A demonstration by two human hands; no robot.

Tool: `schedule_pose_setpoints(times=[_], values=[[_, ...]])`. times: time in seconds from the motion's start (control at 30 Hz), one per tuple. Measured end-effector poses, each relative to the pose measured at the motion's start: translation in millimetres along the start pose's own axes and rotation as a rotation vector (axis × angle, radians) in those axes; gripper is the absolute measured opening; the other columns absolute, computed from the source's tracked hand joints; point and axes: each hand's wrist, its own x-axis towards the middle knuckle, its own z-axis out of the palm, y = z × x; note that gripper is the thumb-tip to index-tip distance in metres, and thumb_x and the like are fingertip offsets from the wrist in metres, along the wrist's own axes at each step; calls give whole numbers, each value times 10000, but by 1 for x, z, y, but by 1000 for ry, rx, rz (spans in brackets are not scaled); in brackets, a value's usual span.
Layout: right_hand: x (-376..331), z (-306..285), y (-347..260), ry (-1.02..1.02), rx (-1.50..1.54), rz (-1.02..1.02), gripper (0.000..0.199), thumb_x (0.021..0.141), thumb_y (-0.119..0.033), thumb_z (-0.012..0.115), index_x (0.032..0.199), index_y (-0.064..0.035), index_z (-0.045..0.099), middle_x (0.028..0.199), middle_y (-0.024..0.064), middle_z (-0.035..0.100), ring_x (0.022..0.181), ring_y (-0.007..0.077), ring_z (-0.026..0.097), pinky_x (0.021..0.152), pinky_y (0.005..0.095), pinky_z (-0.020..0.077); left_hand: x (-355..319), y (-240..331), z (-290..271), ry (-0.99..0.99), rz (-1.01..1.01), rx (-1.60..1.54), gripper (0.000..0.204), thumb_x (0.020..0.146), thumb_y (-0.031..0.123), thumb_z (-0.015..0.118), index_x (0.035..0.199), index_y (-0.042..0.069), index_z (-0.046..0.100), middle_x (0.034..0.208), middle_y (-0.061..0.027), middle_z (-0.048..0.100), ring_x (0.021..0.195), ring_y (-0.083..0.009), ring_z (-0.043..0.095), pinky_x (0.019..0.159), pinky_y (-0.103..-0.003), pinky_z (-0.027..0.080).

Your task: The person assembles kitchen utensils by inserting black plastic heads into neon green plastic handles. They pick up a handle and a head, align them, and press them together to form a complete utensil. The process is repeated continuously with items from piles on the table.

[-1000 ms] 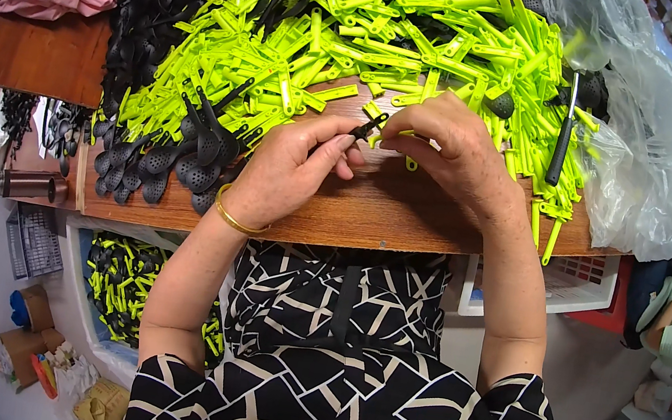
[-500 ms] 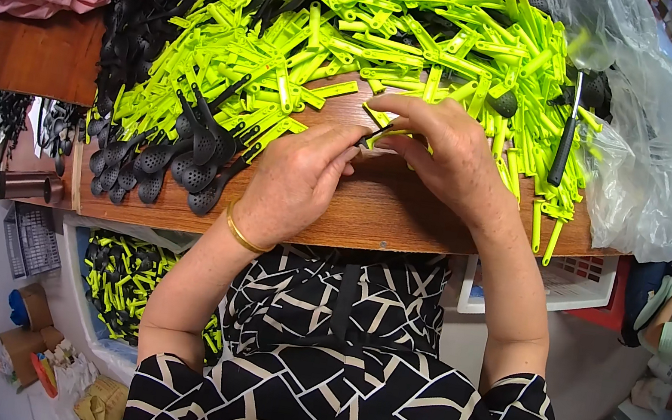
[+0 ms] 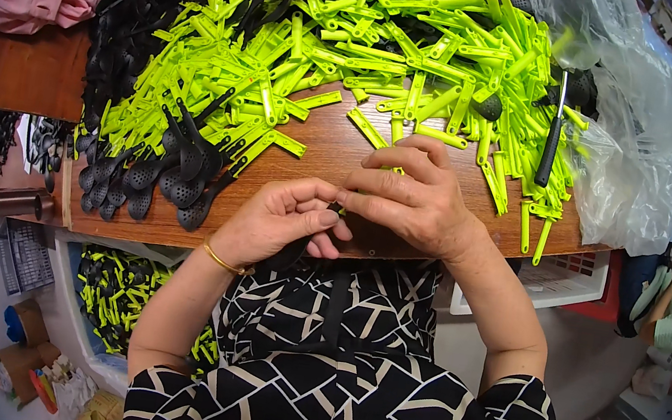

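Observation:
My left hand point(image 3: 287, 218) is closed round a black spoon point(image 3: 292, 250), whose bowl hangs below the palm, partly hidden against the patterned dress. My right hand point(image 3: 416, 198) bends over from the other side, its fingertips meeting the left ones. A sliver of green shows at that meeting point; it looks like the end of a green handle point(image 3: 342, 209), mostly covered by fingers. Beyond the knuckles, loose green handles point(image 3: 368, 128) lie on the wooden table point(image 3: 263, 177). Several black slotted spoons point(image 3: 191, 162) rest in a cluster to the left, bowls toward me.
A large heap of green handles point(image 3: 350, 60) spreads across the table, with black spoons point(image 3: 132, 32) piled behind it. On the right are a black-handled tool point(image 3: 552, 138) and clear plastic sheeting point(image 3: 640, 151). Below the edge stand a white crate point(image 3: 532, 293) and a bin of green-and-black pieces point(image 3: 120, 291).
Both hands have come back toward the table edge and slightly left, together. My right fingers have curled over, and the black spoon's bowl now shows below my left hand. The view has shifted slightly.

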Motion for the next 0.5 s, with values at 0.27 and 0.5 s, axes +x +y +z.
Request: schedule_pose_setpoints(times=[0.27, 0.5], values=[[28, -8, 61, -51, -92, 325, 180, 845, -139, 799, 1016, -92, 764, 993, 77, 750, 988, 299, 691, 874, 431, 523, 13, -21, 5, 279, 141, 45, 220, 1072, 99, 649, 1254, -3, 578, 1024, -143, 762, 911, -200, 779, 772, -274, 625], [47, 31, 85, -270, -323, 356, 192, 890, -167, 733, 1071, -108, 759, 1020, 64, 739, 997, 295, 701, 878, 433, 540, 19, -22, 8, 382, 267, -39, 284, 1072, 98, 645, 1319, -27, 582, 1059, -154, 762, 932, -211, 778, 807, -293, 632]])
